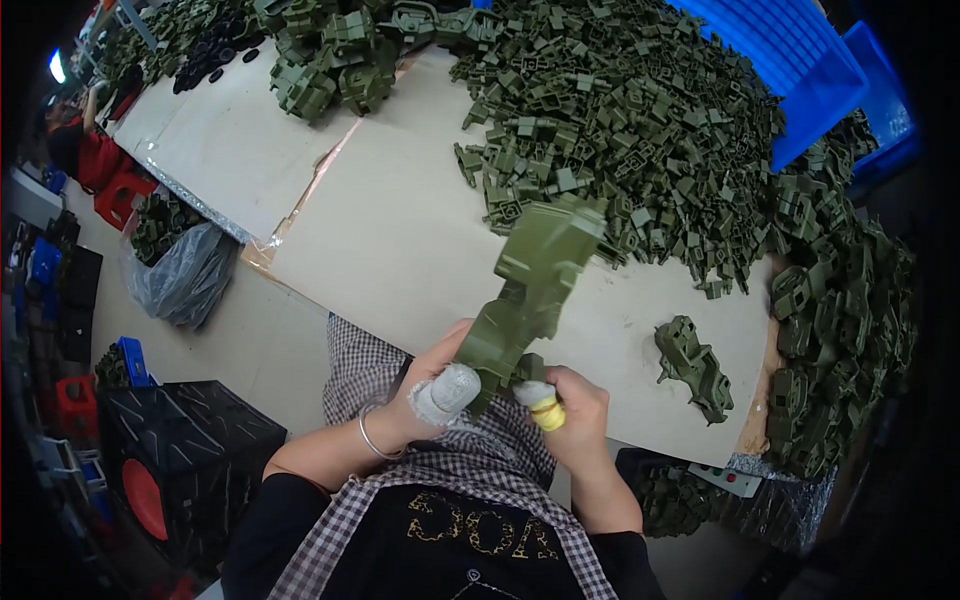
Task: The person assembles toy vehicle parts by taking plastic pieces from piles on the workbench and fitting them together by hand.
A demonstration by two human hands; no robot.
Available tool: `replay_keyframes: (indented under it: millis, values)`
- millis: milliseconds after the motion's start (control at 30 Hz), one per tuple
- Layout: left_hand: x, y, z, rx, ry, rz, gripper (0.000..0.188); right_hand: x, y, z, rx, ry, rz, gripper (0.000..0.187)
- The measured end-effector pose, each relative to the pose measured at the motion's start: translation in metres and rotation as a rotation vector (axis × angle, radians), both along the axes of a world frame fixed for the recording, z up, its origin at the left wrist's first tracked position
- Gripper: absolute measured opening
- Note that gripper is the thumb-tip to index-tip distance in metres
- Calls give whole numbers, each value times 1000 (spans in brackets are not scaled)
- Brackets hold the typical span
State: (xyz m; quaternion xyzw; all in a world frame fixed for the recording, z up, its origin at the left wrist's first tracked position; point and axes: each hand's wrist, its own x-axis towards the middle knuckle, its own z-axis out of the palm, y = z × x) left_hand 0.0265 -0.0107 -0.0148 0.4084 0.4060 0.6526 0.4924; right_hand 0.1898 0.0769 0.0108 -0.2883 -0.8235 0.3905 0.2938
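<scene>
A dark green plastic toy vehicle body (545,250) is held tilted over the front edge of the table, its far end slightly blurred. My left hand (425,395) is closed round its near end, with grey-white tape wrapped on the thumb. My right hand (582,415) pinches a small dark green plastic part (530,367) against the near right side of the body; its thumb has grey and yellow wrapping. Fingers hide where the two pieces meet. Another green vehicle body (693,368) lies on the table to the right of my right hand.
A large heap of small green parts (620,130) covers the far right of the table (400,200). More green vehicle bodies are stacked at the right edge (840,340) and far left (335,60). Blue crates (820,90) stand behind. A person in red (95,155) sits far left.
</scene>
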Motion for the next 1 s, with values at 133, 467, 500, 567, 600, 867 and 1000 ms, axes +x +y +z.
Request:
replay_keyframes:
  millis: [133,467,500,567,600,867,1000]
  values:
    - [9,5,14,-114,-396,-99,57,32,16,1,-886,166,120,18]
    - [16,20,25,169,429,61,57,32,1,-36,-307,37,43,27]
    - [17,21,25,174,345,108,57,28,2,-30,-564,295,67,31]
    - [11,21,29,157,359,104,57,23,2,-7,-761,387,54,33]
    - [11,21,31,147,365,82,58,24,2,0,-950,478,19,35]
    - [14,21,27,89,293,18,58,30,-5,-56,-524,-57,-35,31]
    - [12,17,16,27,160,-50,56,25,31,-32,-972,418,237,20]
